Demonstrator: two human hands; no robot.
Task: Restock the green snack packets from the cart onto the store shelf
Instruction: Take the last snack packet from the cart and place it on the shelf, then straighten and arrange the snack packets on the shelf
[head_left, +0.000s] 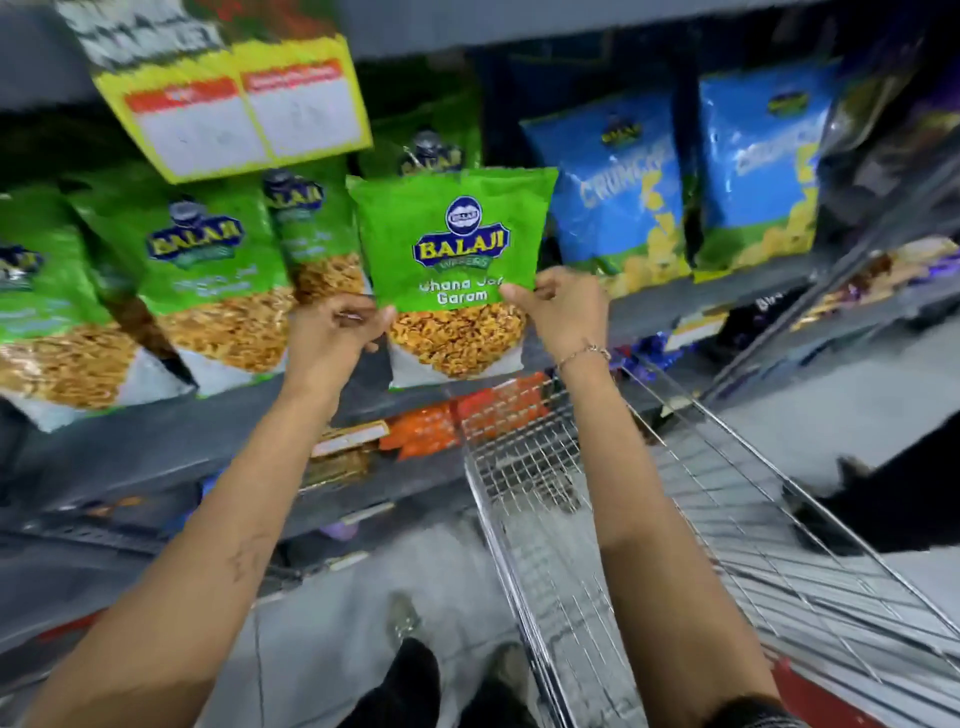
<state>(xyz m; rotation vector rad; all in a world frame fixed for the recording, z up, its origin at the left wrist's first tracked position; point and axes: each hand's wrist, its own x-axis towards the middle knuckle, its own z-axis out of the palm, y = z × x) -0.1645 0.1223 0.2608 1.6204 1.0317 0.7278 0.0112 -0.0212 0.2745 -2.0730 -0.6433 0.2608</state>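
My right thumb (511, 291) hides part of the lettering on the green packet (451, 270) I hold. The yellow shelf tags (244, 114) and shelved green packets (208, 280) blur unreadably, and the cart (675, 519) runs off the lower right edge.

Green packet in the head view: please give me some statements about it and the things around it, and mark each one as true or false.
1. Both hands hold the green packet, the left hand at its left edge and the right hand at its right edge. True.
2. The blue packets stand to the left of the held packet. False: they stand to its right on the shelf.
3. The cart is full of green packets. False: the visible part of its wire basket holds none.
4. A bracelet is on the right wrist. True.
5. The held packet is upside down. False: its logo reads upright.
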